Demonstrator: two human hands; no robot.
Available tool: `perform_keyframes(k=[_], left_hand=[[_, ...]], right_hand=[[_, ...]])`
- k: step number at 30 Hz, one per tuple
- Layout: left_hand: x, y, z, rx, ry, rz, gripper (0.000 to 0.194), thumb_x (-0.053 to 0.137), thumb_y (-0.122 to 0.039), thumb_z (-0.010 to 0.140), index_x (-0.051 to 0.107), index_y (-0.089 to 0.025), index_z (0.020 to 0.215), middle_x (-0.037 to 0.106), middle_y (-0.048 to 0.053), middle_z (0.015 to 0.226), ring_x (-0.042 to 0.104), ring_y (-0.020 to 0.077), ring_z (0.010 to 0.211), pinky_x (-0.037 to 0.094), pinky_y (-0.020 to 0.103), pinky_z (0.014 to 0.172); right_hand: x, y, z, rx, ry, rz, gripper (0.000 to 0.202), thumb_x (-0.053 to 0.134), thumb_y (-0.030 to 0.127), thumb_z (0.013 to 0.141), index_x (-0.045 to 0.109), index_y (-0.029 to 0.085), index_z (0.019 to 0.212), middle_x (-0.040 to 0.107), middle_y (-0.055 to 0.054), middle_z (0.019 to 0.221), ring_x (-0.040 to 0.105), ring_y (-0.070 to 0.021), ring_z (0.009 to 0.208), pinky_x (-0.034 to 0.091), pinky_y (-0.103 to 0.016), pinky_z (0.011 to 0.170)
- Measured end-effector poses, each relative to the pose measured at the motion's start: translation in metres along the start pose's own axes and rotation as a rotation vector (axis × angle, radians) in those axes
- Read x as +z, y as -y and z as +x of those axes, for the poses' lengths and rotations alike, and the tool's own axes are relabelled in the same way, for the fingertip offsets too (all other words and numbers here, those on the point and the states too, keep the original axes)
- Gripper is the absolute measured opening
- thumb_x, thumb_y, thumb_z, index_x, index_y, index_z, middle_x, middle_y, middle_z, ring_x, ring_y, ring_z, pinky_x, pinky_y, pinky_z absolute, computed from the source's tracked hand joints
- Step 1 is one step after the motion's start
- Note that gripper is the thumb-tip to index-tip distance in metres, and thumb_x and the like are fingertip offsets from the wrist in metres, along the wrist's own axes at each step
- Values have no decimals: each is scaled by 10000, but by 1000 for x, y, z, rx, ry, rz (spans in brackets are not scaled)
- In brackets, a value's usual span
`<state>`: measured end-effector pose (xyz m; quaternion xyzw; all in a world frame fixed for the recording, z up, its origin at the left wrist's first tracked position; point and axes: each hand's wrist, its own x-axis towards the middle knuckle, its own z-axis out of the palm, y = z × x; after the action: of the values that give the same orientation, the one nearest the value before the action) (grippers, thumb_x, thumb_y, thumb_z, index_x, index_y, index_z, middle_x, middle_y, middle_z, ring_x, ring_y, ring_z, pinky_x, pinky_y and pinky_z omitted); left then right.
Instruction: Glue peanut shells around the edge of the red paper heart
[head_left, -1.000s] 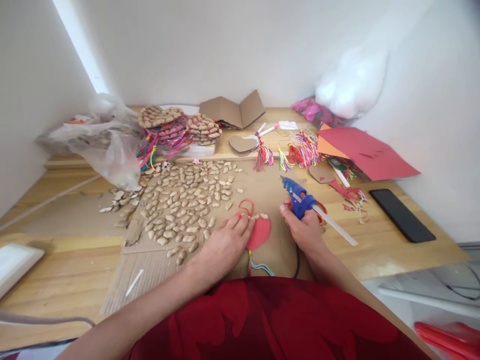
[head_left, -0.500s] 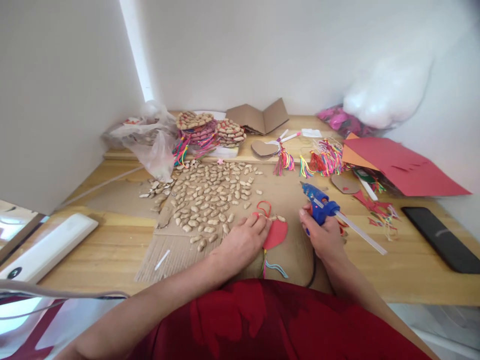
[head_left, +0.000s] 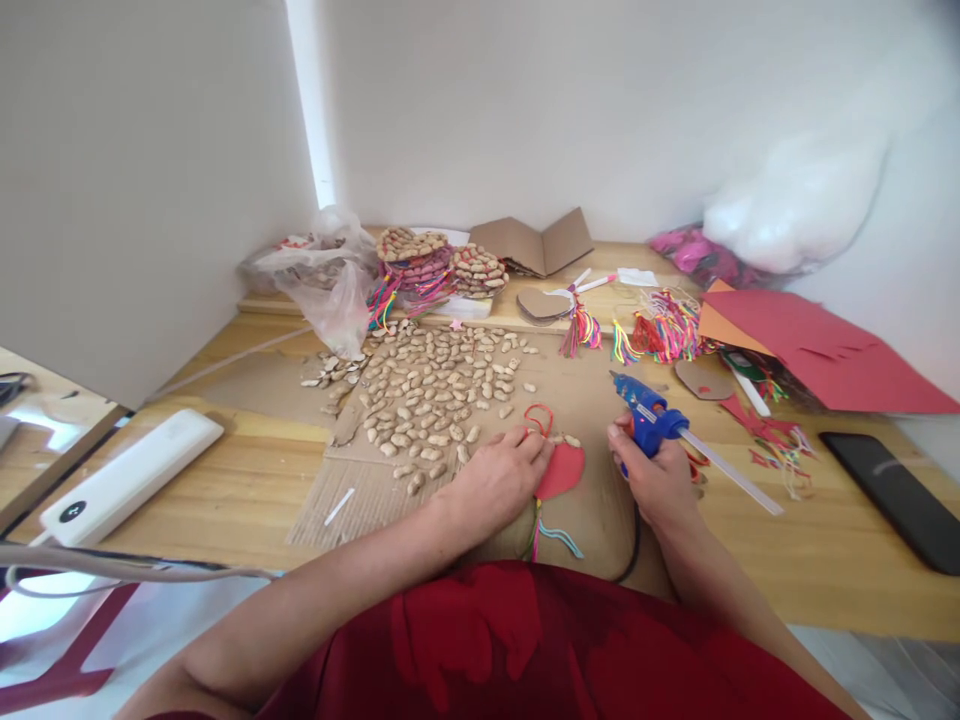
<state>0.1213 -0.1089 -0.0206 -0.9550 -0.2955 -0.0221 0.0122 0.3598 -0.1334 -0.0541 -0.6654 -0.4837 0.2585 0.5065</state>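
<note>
Here, we see the left hand (head_left: pixel 506 475) laid over the left side of a red heart-shaped piece (head_left: pixel 564 472), its fingers bent onto the upper edge; whether they pinch anything underneath, we cannot tell. Just beyond those fingertips curls a red cord loop (head_left: pixel 550 415), and a peanut (head_left: pixel 571 440) sits along the heart's top edge to their right. Below the fingers, a tassel (head_left: pixel 562 540) trails toward us. Our right hand (head_left: pixel 664 480) grips a blue glue gun (head_left: pixel 646 415), its nozzle pointing up and away, a pale glue stick (head_left: pixel 735 475) jutting from its back. Left of and beyond the left hand, loose peanuts (head_left: pixel 442 397) spread over cardboard (head_left: pixel 577 385) on the counter (head_left: pixel 750 560); well right of the right hand lies a black phone (head_left: pixel 892 500).
</note>
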Motion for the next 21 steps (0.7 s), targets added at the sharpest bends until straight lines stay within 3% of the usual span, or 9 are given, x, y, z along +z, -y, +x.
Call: perform_keyframes(k=[5,14,21], left_hand=[[-3,0,1,-2,18,-18,422,454,-192,1083,520,-95,1489,676,148,1309,628,246,1217,577,356,980],[2,-2,1,-20,-13,-35,440,483,-167,1036,545,-74,1462,674,153,1281,628,268,1182,572,373,931],[10,-1,-2,-25,-56,-90,550,504,-414,1071,546,-62,1491,659,188,1363,603,307,1253,546,442,1041]], right_hand=[[3,2,1,104,-17,186,267,777,477,813,621,309,950,594,12,649,525,-218,516,429,-386,498],[3,0,1,110,-11,222,292,808,489,810,641,304,962,576,30,653,502,-202,538,410,-371,529],[6,-2,0,101,-31,119,324,720,533,845,606,277,1007,608,23,693,567,-209,562,480,-372,571]])
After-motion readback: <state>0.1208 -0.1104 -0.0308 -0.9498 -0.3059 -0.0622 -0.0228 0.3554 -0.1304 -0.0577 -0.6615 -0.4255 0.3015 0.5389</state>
